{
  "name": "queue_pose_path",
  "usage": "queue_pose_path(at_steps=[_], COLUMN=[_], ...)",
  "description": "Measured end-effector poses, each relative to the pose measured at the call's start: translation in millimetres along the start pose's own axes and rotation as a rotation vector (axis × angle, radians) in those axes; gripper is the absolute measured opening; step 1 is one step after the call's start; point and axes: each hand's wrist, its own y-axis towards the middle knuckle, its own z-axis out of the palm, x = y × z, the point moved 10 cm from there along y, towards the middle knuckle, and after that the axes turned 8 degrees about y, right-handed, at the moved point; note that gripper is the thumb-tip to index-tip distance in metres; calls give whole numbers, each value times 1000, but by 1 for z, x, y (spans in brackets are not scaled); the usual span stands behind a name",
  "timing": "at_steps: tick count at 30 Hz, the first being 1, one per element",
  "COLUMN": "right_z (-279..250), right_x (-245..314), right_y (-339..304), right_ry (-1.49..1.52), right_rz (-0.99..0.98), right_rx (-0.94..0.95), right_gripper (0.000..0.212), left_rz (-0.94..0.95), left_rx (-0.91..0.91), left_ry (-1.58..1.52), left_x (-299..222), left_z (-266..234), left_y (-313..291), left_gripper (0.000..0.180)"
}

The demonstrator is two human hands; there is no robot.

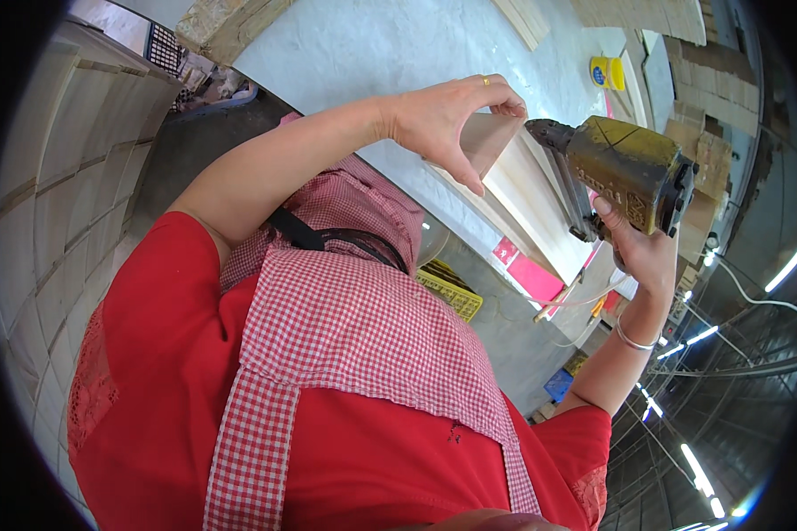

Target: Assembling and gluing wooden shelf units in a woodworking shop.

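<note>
My right hand point(639, 252) is wrapped round the handle of a worn yellow-and-black nail gun point(624, 157). The gun's dark nose points left and meets, or nearly meets, the far corner of a pale wooden frame point(531, 208) on the worktable. At the frame's left end, my left hand point(447, 124) clasps a short end board point(489, 142). Its fingers curl over the board's far edge, with the thumb on the near side. The gun's magazine slants down over the frame's right side. Whether the nose presses on the wood, I cannot tell.
The pale worktable point(354, 44) carries stacked boards point(646, 18) and a yellow tub point(607, 73) on its far side. Pink sheets point(536, 276) lie at the near edge. Below is a yellow crate point(450, 290). Stacked wooden panels point(80, 168) rise at left.
</note>
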Motion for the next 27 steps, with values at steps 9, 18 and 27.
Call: queue_pose_path(at_steps=[9, 18, 27], right_z=[2, 1, -7], right_x=[-1, 8, 17], right_y=[5, 5, -10], right_ry=[-35, -48, 0], right_rz=[51, -9, -27], right_rx=[23, -4, -64], right_gripper=[42, 35, 41], left_rz=[-11, -80, -95], left_rx=[16, -47, -78], left_ry=[-9, -41, 213], left_x=[3, 4, 10], left_z=[0, -7, -52], left_y=[0, -7, -4], left_gripper=[92, 93, 57])
